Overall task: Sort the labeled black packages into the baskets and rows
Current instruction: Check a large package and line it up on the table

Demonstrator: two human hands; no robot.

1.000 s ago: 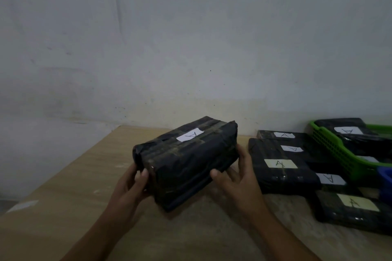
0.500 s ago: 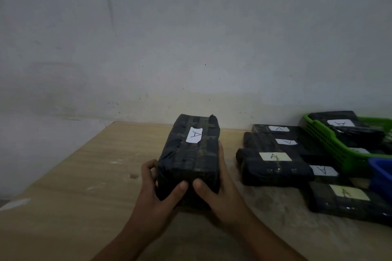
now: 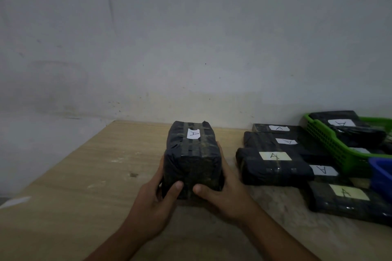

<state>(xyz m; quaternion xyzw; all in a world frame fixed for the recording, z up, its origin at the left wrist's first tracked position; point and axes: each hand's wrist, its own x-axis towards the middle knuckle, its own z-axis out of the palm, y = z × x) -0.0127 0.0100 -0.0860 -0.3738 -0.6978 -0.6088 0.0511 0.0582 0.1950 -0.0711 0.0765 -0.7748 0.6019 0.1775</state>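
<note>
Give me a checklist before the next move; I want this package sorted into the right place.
1. The held package is gripped by the left hand and right hand: ok.
2. Its label reads A: ok.
3. The row packages to its right also read A: ok.
4. Bare table shows between it and the rows: ok.
5. Room left in the green basket: cannot tell.

Blue basket point(image 3: 380, 176) and green basket point(image 3: 326, 140) run off the right edge; package point(image 3: 192, 154) underside is hidden.
</note>
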